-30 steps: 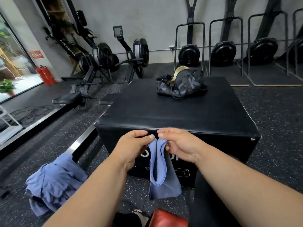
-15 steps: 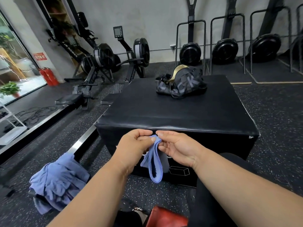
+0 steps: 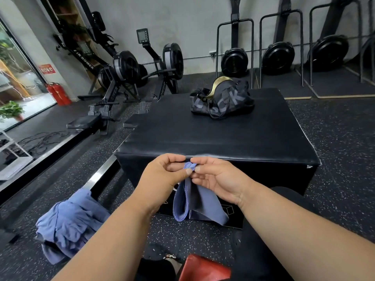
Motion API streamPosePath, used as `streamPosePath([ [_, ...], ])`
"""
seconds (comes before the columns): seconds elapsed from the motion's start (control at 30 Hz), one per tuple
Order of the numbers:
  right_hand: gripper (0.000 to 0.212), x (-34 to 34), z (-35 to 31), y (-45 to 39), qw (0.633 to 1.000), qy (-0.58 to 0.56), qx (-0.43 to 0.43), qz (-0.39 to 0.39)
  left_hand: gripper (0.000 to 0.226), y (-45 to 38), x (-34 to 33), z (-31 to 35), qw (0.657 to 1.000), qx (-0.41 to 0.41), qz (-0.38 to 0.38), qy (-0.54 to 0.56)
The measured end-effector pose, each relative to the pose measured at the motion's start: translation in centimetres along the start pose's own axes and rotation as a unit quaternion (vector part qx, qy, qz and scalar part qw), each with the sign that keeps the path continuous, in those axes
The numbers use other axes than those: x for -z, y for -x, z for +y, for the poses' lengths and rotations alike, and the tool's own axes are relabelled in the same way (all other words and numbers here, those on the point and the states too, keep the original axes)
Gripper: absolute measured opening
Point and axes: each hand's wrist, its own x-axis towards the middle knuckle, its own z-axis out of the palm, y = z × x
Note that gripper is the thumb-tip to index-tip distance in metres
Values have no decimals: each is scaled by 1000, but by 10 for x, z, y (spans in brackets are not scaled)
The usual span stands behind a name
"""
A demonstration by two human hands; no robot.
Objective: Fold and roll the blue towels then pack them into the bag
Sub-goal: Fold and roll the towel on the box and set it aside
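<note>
Towel in hand: blue towel [image 3: 194,201] hangs in front of the black box [image 3: 219,136], pinched at its top corners between both my hands, the rest drooping in a loose doubled loop toward the floor.
Left hand: my left hand [image 3: 164,175] has thumb and forefinger closed on the bunched top edge of the towel, the other fingers curled beside them.
Right hand: my right hand [image 3: 215,177] pinches the same bunch from the other side, fingertips nearly touching those of the left.
Fold state: I judge this one is only gathered at the corners, not yet a neat fold, and no roll has started.
Remaining pile: a heap of blue towels [image 3: 69,224] lies crumpled on the speckled floor to my left, near a metal rail; none of it looks folded.
Bag: the dark bag [image 3: 221,98] sits on the far part of the box top, well apart from my hands, its mouth gaping with a gold lining showing; I see no towel inside, though I cannot see into it fully.
Progress: early, as I read it. Folding, rolling and packing all remain for this towel and for the pile.
Surroundings: rowing machines [image 3: 129,69] stand beyond the box against the wall.
</note>
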Motion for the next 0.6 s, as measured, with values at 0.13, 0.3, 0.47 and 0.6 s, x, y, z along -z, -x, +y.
streamPosePath([
  [0.13, 17, -1, 0, 0, 998, 56, 22, 17, 40, -2, 0, -6, 997, 33, -12, 70],
  [0.3, 9, 0, 0, -1, 991, 123, 51, 32, 39, -5, 0, -13, 994, 50, -17, 101],
  [0.47, 6, 4, 0, -6, 975, 201, 74, 59, 58, -5, -2, -12, 994, 48, -19, 92],
  [0.6, 11, 5, 1, -6, 976, 188, 90, 60, 53, -7, -3, -13, 999, 36, 2, 30],
])
